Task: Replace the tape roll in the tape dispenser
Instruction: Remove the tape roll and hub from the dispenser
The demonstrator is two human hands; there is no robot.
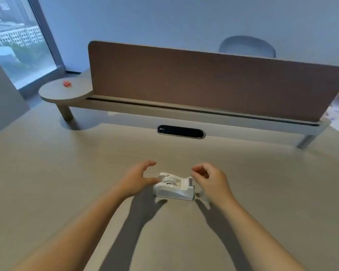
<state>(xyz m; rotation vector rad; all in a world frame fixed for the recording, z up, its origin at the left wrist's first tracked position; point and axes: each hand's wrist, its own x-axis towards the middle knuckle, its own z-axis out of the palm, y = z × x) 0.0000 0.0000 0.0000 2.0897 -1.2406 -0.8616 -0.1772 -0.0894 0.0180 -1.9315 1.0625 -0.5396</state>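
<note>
A white plastic tape dispenser (174,187) sits on the pale beige desk top (67,182), lying roughly left to right, with its cutter end toward the right and its rounded wheel end toward the left. A pale, translucent tape roll (169,180) rests in the cradle of the dispenser, on the left half of the body.

The left hand (137,179) is at the wheel end, fingers spread and curved wide open, thumb tip touching or just beside the left edge of the roll; it grips nothing. The right hand (211,182) hangs just above and beside the cutter end, fingers curled inward in a loose pinch. Whether the pinched fingertips have hold of a tape end is too blurred to tell. Both bare forearms reach in from the bottom edge and throw dark shadows on the desk toward the viewer.

Behind the dispenser, a black oval cable slot (181,132) is set in the desk. Past it stands a brown felt divider panel (204,79) on a raised shelf, and a small red object (67,84) lies on the round left end of that shelf (63,94).
</note>
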